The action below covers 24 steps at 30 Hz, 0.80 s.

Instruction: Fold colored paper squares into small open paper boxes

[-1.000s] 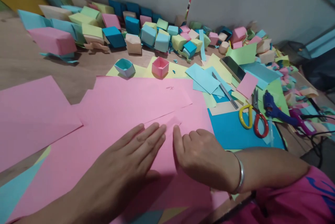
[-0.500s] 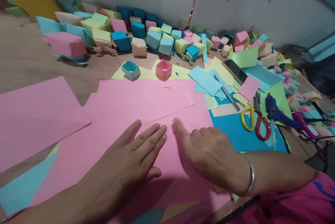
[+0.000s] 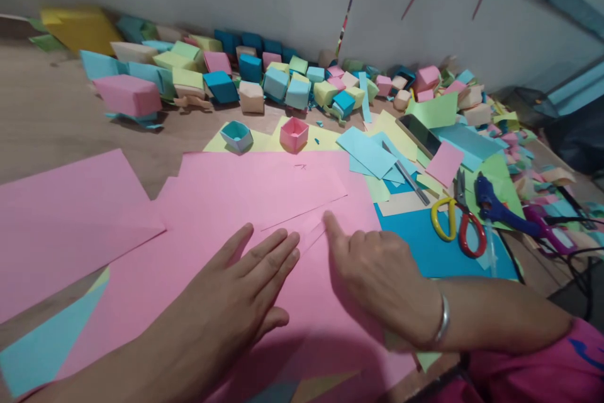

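Observation:
Large pink paper (image 3: 221, 186) lies flat in the middle, with a small folded pink piece (image 3: 314, 224) on it showing slanted edges. My left hand (image 3: 250, 280) rests palm down on the pink paper, fingers extended, holding nothing. On the right, my right hand (image 3: 372, 274) presses its index fingertip on the slanted edge of the small piece; the other fingers are curled in and what they may hold is hidden. A silver bangle circles the right wrist. Beyond the hands stand a small open blue paper box (image 3: 237, 136) and an open pink one (image 3: 294, 134).
Many folded paper blocks (image 3: 251, 68) line the wall. Right of the pink paper lie scissors (image 3: 462, 214), a grey pen (image 3: 410, 180), a phone (image 3: 419, 134), a blue glue gun (image 3: 503, 205) and a purple one (image 3: 550, 230). Another pink sheet (image 3: 61, 220) lies left.
My right index finger has slid a little up and to the right along the paper's edge. My left hand stays in place. The view has shifted slightly.

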Tool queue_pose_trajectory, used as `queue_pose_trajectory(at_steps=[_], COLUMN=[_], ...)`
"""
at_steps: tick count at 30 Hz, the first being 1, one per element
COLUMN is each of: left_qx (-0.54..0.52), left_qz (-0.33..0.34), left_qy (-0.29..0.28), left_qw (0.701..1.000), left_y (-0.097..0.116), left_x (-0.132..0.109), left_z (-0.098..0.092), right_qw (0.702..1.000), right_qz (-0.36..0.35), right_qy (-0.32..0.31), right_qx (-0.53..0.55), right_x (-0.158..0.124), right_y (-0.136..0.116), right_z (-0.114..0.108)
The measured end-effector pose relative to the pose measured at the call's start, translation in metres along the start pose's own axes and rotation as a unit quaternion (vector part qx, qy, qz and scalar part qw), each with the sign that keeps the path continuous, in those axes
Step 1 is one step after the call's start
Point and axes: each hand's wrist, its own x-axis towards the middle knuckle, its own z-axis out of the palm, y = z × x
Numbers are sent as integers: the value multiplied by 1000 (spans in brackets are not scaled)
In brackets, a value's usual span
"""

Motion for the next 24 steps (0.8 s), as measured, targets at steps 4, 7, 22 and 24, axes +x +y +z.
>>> queue_pose_trajectory(at_steps=[4, 7, 22, 24], left_qx=[3, -4, -15, -9], left_qz=[10, 5, 40, 37], left_qy=[10, 35, 66, 70], left_qw=[1000, 999, 997, 997], left_y=[-2, -2, -10, -9], left_x=[-1, 1, -3, -1], left_z=[-1, -7, -9, -9], right_qw=[997, 1000, 944, 944], right_qz=[-59, -14, -185, -190], right_qy=[46, 21, 235, 234], right_qx=[11, 2, 139, 133], right_x=[-2, 0, 17, 19], right_y=[-5, 0, 9, 11], right_z=[5, 5, 15, 16])
